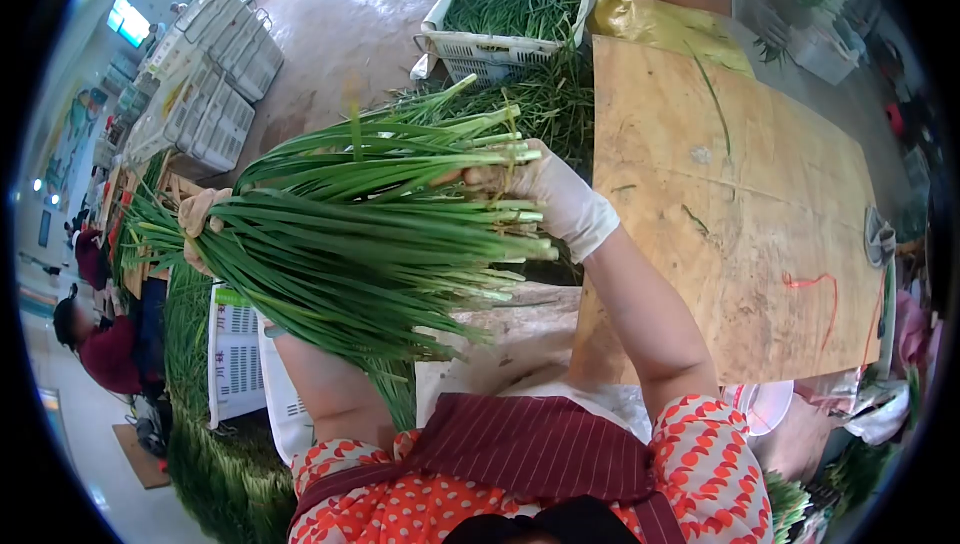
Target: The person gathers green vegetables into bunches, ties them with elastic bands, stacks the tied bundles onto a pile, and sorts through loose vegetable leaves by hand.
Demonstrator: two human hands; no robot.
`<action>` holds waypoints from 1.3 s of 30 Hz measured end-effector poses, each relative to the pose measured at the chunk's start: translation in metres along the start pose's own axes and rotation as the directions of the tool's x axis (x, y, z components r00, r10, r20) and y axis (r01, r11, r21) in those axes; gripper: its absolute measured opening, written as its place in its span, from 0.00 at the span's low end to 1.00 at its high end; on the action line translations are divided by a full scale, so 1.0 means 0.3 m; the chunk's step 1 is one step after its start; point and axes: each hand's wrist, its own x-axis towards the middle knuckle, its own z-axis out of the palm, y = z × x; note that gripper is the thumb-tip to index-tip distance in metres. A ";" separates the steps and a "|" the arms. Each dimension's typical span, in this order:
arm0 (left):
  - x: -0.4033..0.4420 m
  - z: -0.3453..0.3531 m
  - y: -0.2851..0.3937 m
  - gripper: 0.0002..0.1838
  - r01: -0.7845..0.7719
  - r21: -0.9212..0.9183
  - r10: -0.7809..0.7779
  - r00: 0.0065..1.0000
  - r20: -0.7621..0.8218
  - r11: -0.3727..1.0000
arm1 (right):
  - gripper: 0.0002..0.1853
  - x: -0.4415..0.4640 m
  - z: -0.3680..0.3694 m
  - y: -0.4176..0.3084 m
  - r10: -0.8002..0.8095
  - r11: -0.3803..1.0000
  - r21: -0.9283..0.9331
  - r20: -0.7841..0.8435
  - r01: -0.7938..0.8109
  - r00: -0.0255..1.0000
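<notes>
A large bunch of garlic chives (350, 229) is held up in front of me, leaves to the left and pale cut stems to the right. My left hand (203, 219) is closed round the leafy end; the forearm passes behind the bunch. At the stem end, my right hand (555, 194), in a whitish glove, has its fingers closed among the upper stems. Some of those fingertips are hidden by the chives. Below the bunch, a few long leaves hang down past my left forearm.
A wooden board (730, 204) at right carries loose leaves and a red string. Ahead stands a white crate (505, 49) full of chives. Stacked white crates (215, 94) are at far left. A co-worker's gloved hand (760, 22) is at upper right; more chives (215, 474) lie lower left.
</notes>
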 end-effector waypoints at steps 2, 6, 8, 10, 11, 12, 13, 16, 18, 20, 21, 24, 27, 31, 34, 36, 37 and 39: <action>0.008 0.007 -0.019 0.10 0.008 -0.034 -0.007 1.000 0.024 0.999 | 0.15 -0.010 -0.021 0.033 -0.069 0.997 0.016 -0.026 0.069 0.997; 0.014 0.004 -0.019 0.11 0.023 0.061 -0.029 0.995 0.096 0.998 | 0.14 -0.076 -0.056 -0.009 -0.077 0.968 -0.244 -0.050 0.063 0.996; 0.014 0.018 -0.021 0.11 0.021 0.132 -0.036 0.993 0.110 0.991 | 0.14 -0.094 -0.140 0.019 -0.036 0.975 -0.221 -0.228 -0.016 0.973; 0.004 0.037 -0.011 0.11 0.037 0.135 -0.048 0.996 0.078 0.990 | 0.15 -0.126 -0.329 0.067 -0.162 0.984 -0.109 -0.218 0.141 0.962; 0.001 0.044 -0.003 0.10 0.026 0.132 -0.033 0.998 0.055 0.991 | 0.15 -0.131 -0.346 0.068 -0.224 0.974 -0.053 -0.222 0.218 0.949; -0.001 0.046 0.001 0.11 0.015 0.129 -0.019 0.999 0.031 0.992 | 0.15 -0.135 -0.363 0.069 -0.286 0.956 0.004 -0.224 0.294 0.932; -0.005 0.042 0.000 0.10 -0.021 0.098 0.014 0.997 0.076 0.995 | 0.16 -0.140 -0.324 0.039 -0.296 0.953 -0.177 -0.385 0.245 0.874; -0.001 0.042 0.007 0.10 -0.007 0.154 -0.007 0.996 0.086 0.988 | 0.19 -0.092 -0.166 -0.023 -0.342 0.903 -0.398 -0.432 0.163 0.835; -0.001 0.041 0.001 0.10 -0.006 0.179 -0.007 0.998 0.069 0.984 | 0.23 -0.036 -0.086 -0.034 -0.327 0.835 -0.522 -0.219 0.173 0.919; 0.003 0.044 -0.012 0.09 -0.012 0.227 -0.002 0.998 0.060 0.974 | 0.22 0.032 -0.055 -0.048 -0.218 0.889 -0.443 -0.189 0.115 0.958; 0.005 0.048 -0.027 0.10 0.003 0.154 -0.014 0.998 0.068 0.988 | 0.21 0.050 -0.052 -0.053 -0.104 0.930 -0.364 -0.148 0.044 0.984; 0.001 0.049 -0.005 0.10 0.019 0.160 -0.033 0.996 0.088 0.987 | 0.17 0.063 -0.050 -0.051 -0.071 0.970 -0.239 -0.103 0.045 0.992; -0.002 0.067 0.007 0.10 -0.004 0.287 -0.012 0.998 0.055 0.958 | 0.16 0.063 -0.058 -0.048 0.032 0.952 -0.304 -0.033 -0.041 0.999; -0.009 0.057 0.014 0.11 0.052 0.242 -0.057 0.998 0.013 0.969 | 0.17 0.068 0.000 -0.013 -0.022 0.953 -0.302 -0.028 0.012 0.999; -0.001 0.066 0.002 0.12 0.016 0.229 -0.019 1.000 0.012 0.973 | 0.15 0.072 0.045 0.039 -0.172 0.962 -0.232 -0.111 0.143 0.979; -0.016 0.060 0.007 0.11 0.016 0.233 -0.010 1.000 -0.025 0.972 | 0.12 0.074 0.071 0.066 -0.165 0.985 -0.101 -0.349 0.137 0.923; -0.022 0.060 0.008 0.11 0.016 0.236 -0.001 0.998 -0.062 0.972 | 0.10 0.075 0.097 0.081 -0.279 0.959 -0.169 -0.429 0.227 0.859; -0.026 0.069 -0.016 0.11 -0.012 0.232 0.025 0.998 -0.055 0.973 | 0.09 0.073 0.081 0.081 -0.505 0.707 -0.694 -0.356 0.140 0.786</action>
